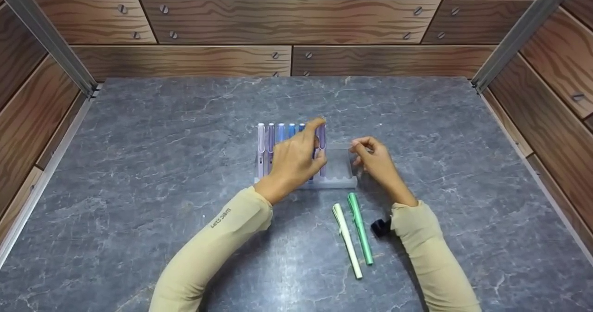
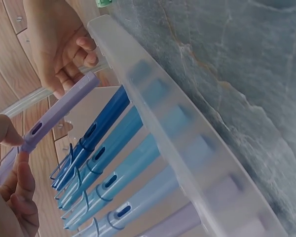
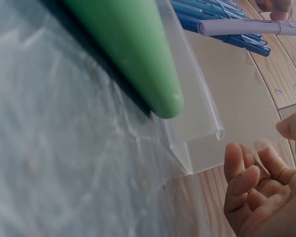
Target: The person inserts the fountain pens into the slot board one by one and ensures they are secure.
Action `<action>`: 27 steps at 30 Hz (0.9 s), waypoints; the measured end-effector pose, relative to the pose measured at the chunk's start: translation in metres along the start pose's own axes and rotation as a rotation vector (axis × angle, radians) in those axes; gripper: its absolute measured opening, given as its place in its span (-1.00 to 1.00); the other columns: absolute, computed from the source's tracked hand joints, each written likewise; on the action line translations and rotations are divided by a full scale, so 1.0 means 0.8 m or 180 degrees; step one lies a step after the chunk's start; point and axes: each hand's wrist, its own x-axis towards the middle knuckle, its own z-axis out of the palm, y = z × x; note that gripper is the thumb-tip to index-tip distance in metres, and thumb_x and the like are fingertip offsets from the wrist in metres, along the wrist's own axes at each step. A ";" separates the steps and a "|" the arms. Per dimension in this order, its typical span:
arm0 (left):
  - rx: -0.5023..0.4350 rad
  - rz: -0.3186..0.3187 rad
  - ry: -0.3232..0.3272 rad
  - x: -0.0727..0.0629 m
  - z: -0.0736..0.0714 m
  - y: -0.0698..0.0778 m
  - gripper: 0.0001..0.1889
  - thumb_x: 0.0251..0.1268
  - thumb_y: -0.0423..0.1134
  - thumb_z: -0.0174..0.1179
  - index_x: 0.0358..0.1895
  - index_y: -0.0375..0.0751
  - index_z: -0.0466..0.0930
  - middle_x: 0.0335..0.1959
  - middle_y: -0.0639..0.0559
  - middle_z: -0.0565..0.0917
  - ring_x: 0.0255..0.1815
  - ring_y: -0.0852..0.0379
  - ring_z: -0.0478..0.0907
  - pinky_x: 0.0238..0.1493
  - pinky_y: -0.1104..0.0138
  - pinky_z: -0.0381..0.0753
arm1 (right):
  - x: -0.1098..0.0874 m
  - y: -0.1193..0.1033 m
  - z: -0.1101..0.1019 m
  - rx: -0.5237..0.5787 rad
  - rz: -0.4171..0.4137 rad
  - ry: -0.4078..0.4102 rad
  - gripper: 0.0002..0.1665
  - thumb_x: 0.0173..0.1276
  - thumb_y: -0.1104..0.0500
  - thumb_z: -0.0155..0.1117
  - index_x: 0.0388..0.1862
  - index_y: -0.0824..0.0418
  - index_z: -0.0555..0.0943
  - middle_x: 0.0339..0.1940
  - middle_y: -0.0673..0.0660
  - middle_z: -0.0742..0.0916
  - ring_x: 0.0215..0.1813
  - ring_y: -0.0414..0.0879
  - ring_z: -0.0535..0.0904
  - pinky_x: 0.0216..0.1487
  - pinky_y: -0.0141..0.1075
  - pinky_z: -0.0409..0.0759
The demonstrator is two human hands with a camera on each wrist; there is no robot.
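A clear pen rack (image 1: pixel 340 182) stands mid-table, with a row of capped pens in purple and blue shades leaning in its left part, among them a dark blue pen (image 2: pixel 106 118). My left hand (image 1: pixel 296 156) reaches across the row and pinches a lilac pen (image 2: pixel 64 106) between thumb and fingers, just right of the dark blue one. In the left wrist view this pen is tilted up off the rack's back panel. At the rack's right upper corner, my right hand (image 1: pixel 374 161) pinches the panel edge between thumb and fingertip, the other fingers curled.
A pale green pen (image 1: pixel 347 240) and a green pen (image 1: pixel 360 228) lie on the table in front of the rack. The black wrist camera (image 1: pixel 381 227) sits by the right sleeve. Wood-patterned walls (image 1: pixel 292 20) and metal posts (image 1: pixel 514 34) border the grey marbled table (image 1: pixel 162 131).
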 end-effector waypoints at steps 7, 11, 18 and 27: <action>0.0215 0.0071 -0.0039 -0.001 0.006 0.001 -0.39 0.00 -0.24 0.28 0.22 -0.12 0.37 -0.46 0.10 0.67 -0.65 0.17 0.45 -0.75 0.37 0.34 | -0.002 0.002 0.000 0.0084 -0.0159 -0.0036 -0.64 0.43 0.03 0.15 -0.08 0.33 0.53 -0.32 0.05 0.69 -0.54 -0.28 0.56 -0.62 -0.49 0.41; 0.0241 0.0041 -0.0100 -0.001 0.010 0.001 -0.40 0.01 -0.23 0.27 0.23 -0.11 0.38 -0.45 0.04 0.69 -0.63 0.16 0.47 -0.74 0.35 0.37 | -0.002 0.003 -0.001 0.0108 -0.0218 -0.0040 -0.65 0.42 0.01 0.15 -0.10 0.30 0.53 -0.33 0.06 0.68 -0.55 -0.28 0.56 -0.62 -0.49 0.39; 0.0206 -0.0050 -0.0290 -0.003 0.016 -0.001 -0.38 0.04 -0.22 0.26 0.26 -0.10 0.34 -0.41 0.00 0.71 -0.61 0.14 0.49 -0.74 0.36 0.35 | 0.000 0.000 0.001 -0.0015 0.0030 -0.0008 -0.66 0.46 0.11 0.08 -0.02 0.38 0.50 -0.23 0.20 0.69 -0.55 -0.30 0.54 -0.62 -0.49 0.38; 0.0201 -0.0111 -0.0481 -0.004 0.020 -0.003 -0.36 0.05 -0.21 0.25 0.27 -0.09 0.30 -0.59 0.04 0.59 -0.69 0.17 0.39 -0.76 0.39 0.27 | 0.001 0.000 0.001 -0.0040 0.0047 0.0000 -0.64 0.47 0.08 0.09 -0.01 0.38 0.50 -0.21 0.22 0.69 -0.55 -0.31 0.54 -0.62 -0.47 0.40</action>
